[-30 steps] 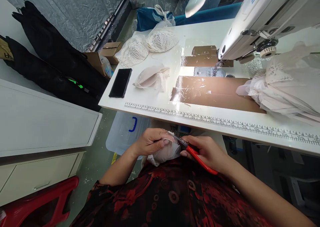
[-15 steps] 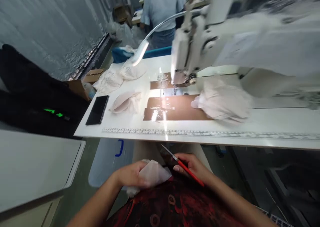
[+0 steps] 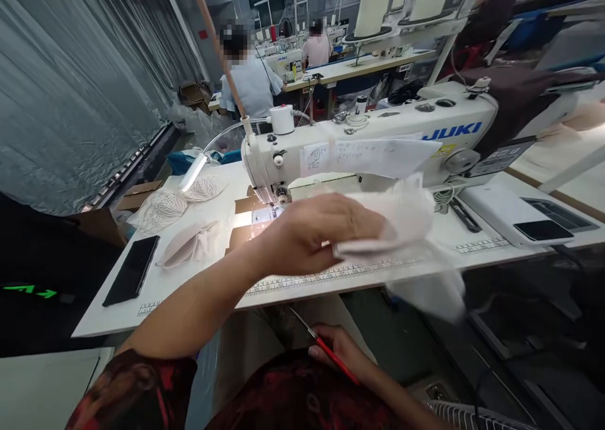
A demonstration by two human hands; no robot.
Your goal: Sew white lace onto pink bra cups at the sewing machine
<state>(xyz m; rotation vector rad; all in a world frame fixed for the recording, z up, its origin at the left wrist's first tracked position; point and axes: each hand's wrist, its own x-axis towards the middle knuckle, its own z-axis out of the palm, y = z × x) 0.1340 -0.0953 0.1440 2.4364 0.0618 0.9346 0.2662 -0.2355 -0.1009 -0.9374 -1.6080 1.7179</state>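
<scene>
My left hand (image 3: 321, 231) reaches across the front of the sewing machine, its fingers closed on pale, thin fabric (image 3: 404, 219). Part of this cloth hangs blurred past the table's front edge; where it ends and any fabric behind it begins, I cannot tell. Low over my lap, my right hand (image 3: 343, 348) is closed around slim red-handled scissors (image 3: 331, 351), seen edge-on, their metal tip pointing up and left. The white sewing machine (image 3: 368, 143) stands just beyond my left hand, and my forearm partly covers the brown plate near its needle.
On the table's left lie a black phone (image 3: 132, 269), a folded pale cup-shaped piece (image 3: 189, 244) and two patterned cups (image 3: 163, 208). A ruler strip (image 3: 302, 282) runs along the front edge. A control box (image 3: 515, 212) stands right. Other people (image 3: 250, 80) sit beyond.
My left hand has risen from my lap and swung right over the table with pale fabric. My right hand still holds the scissors low. The view has tilted up and turned right.
</scene>
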